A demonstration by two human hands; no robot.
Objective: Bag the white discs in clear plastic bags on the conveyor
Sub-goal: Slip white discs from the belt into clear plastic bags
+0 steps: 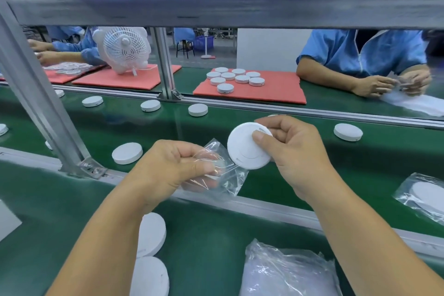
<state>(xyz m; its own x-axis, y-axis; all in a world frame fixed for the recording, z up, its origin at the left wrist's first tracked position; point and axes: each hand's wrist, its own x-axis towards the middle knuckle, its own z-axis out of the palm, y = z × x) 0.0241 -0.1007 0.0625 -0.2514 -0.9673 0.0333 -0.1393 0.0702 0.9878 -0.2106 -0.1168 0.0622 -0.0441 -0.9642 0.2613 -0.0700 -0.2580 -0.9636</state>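
Far left, a white fan (pixel 124 49) stands on a red mat (pixel 115 79) across the belt, w/ another worker's hands beside it. On the green conveyor (pixel 240 108) loose discs ride spaced apart; one loose disc (pixel 127 153) sits just left of your hands, near the belt's near edge. Near left, two more discs (pixel 150 235) lie on the near table, partly under your forearm. Your left hand (pixel 173 166) pinches a clear bag (pixel 217 170) between thumb & curled fingers, bag hanging crumpled, its mouth toward the right. Your right hand (pixel 288 149) grips a white disc (pixel 248 145), thumb on its face, fingers curled behind the rim; disc tilted, its lower left edge touching the bag. Near centre-right, a stack of empty bags (pixel 288 271) lies on the table. Far centre, a cluster of discs (pixel 234 77) sits on a second red mat. Far right, a worker in blue handles sth small, can't tell what. Right edge of the belt: a bagged disc (pixel 425 194).
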